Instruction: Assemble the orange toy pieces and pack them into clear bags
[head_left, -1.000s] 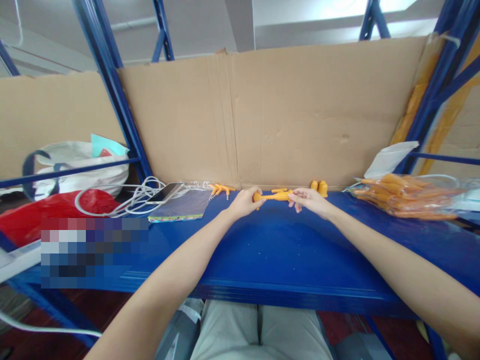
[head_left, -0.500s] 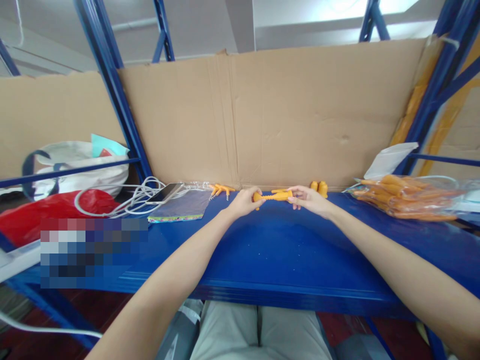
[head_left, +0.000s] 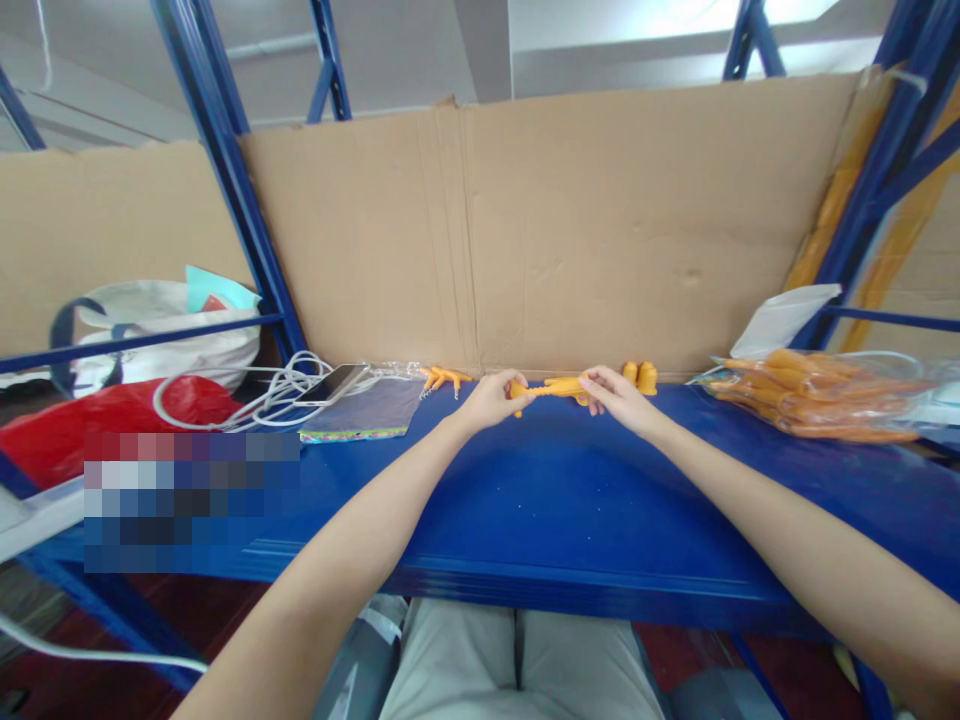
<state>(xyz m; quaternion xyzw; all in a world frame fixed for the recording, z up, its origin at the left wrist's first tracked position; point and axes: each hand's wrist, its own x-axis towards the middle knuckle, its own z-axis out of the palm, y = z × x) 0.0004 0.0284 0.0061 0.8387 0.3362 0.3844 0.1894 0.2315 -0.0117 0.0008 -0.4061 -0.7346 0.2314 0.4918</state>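
Observation:
Both of my hands hold one long orange plastic piece (head_left: 553,389) just above the blue shelf (head_left: 570,500), close to the cardboard back wall. My left hand (head_left: 491,400) is closed round its left end. My right hand (head_left: 613,395) pinches its right end with the fingers curled. Two small orange caps (head_left: 640,375) stand right behind my right hand. A few orange claw-shaped pieces (head_left: 444,378) lie to the left of my left hand.
A clear bag of orange parts (head_left: 814,393) lies at the right. At the left are a phone (head_left: 331,384) with white cables (head_left: 225,400), a dark sheet in plastic (head_left: 364,412), a red bag (head_left: 82,430) and a white tote (head_left: 157,335). Blue rack posts (head_left: 240,200) flank the cardboard wall (head_left: 600,220).
My two hands and the orange piece have shifted slightly up and toward the cardboard. My right hand has slid a little closer along the piece.

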